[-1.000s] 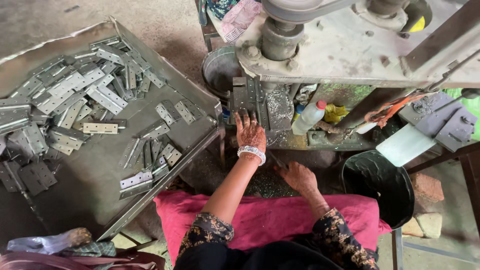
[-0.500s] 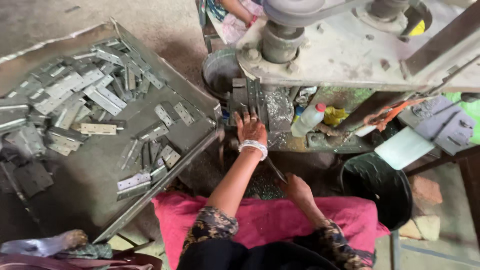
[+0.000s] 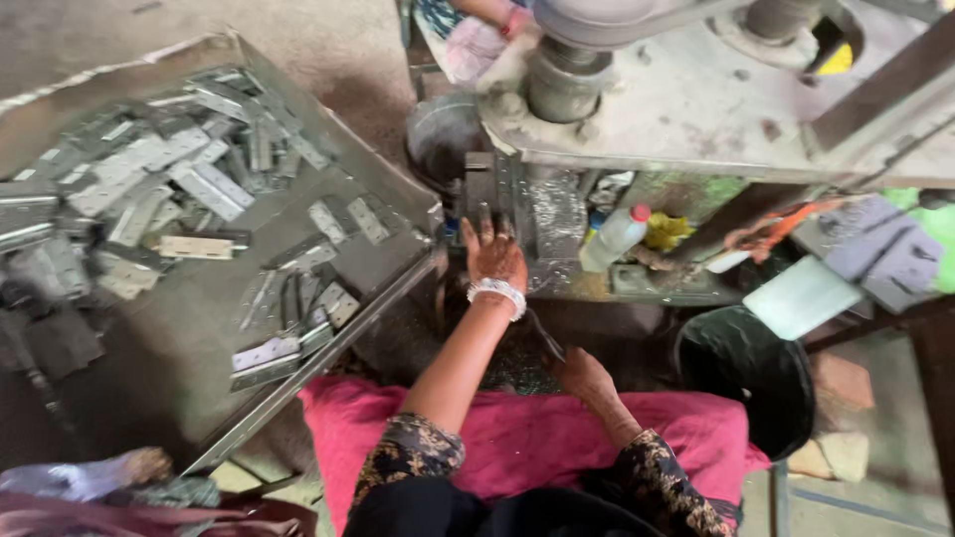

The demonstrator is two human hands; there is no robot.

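Head view: fingers (image 3: pixel 484 227) of the left hand (image 3: pixel 494 257) are stretched out and slightly spread, tips against the dark block (image 3: pixel 479 184) at the near-left foot of the press (image 3: pixel 696 109). Can't tell if they pinch a part; nothing shows between them. Bracelet (image 3: pixel 497 291) is on that wrist.

The right hand (image 3: pixel 582 376) sits low and near, over the pink cloth (image 3: pixel 517 443) on the lap. Its fingers are curled. A thin dark rod (image 3: pixel 542 336) runs up from it toward the press, but whether it's gripped I can't tell.

The block sits under the press head, right of the tray (image 3: pixel 398 194). The tray holds loose hinges (image 3: pixel 204 189), mostly piled far-left, with a few near its near edge. A bottle (image 3: pixel 615 239) stands right of the block and a black bucket (image 3: pixel 741 383) is further right. Another person's hand (image 3: pixel 494 12) shows at the far edge, behind the press.

Step, as I read it: left hand working at the block, placing or seating something. Any next move there calls for fingertips clear of the press head.

Versus 1 s ago: the left hand was short of the block with fingers fanned wide, and now it's on it. The right hand has barely shifted. The far hand wasn't in frame then.
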